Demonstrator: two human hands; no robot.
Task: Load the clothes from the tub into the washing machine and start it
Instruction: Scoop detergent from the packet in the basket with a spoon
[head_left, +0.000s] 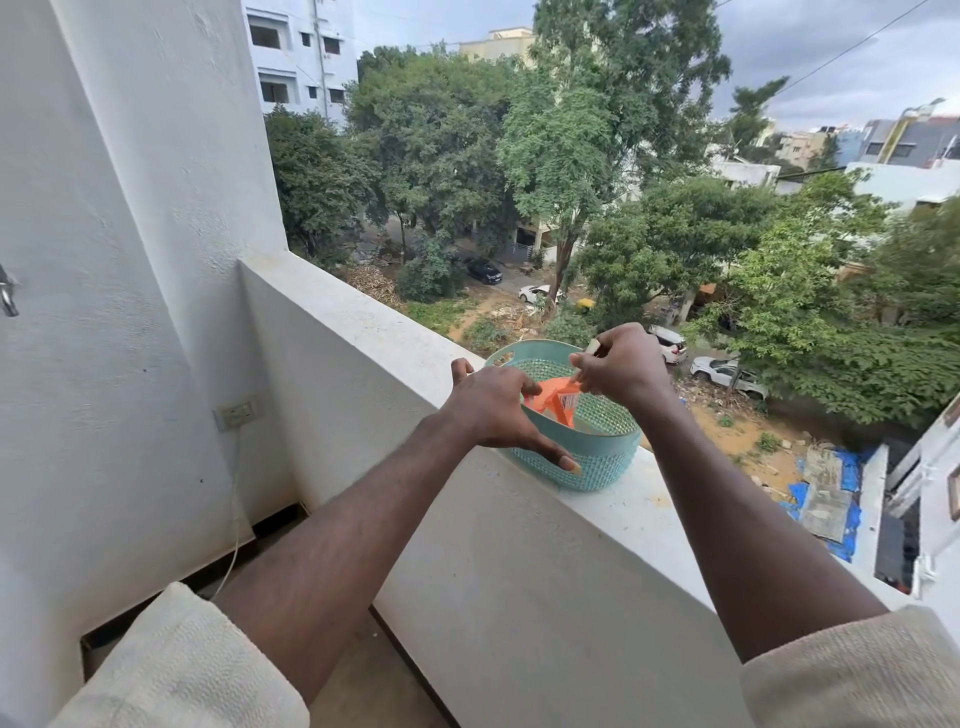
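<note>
A small teal plastic basket (597, 457) with a perforated wall stands on top of the white balcony parapet (363, 322). Inside it lies an orange packet (558, 402) with a white label. My left hand (493, 410) rests over the basket's near left rim, fingers spread, thumb down its outer wall. My right hand (623, 364) hovers over the basket's far side, fingers pinched on the packet's top edge; something small and pale shows at my thumb. No washing machine, tub or clothes are in view.
A white wall (130, 260) rises at left, with a socket (236, 413) and a thin cable hanging from it. The parapet's far side drops off to a street, trees and parked cars far below. The balcony floor lies at lower left.
</note>
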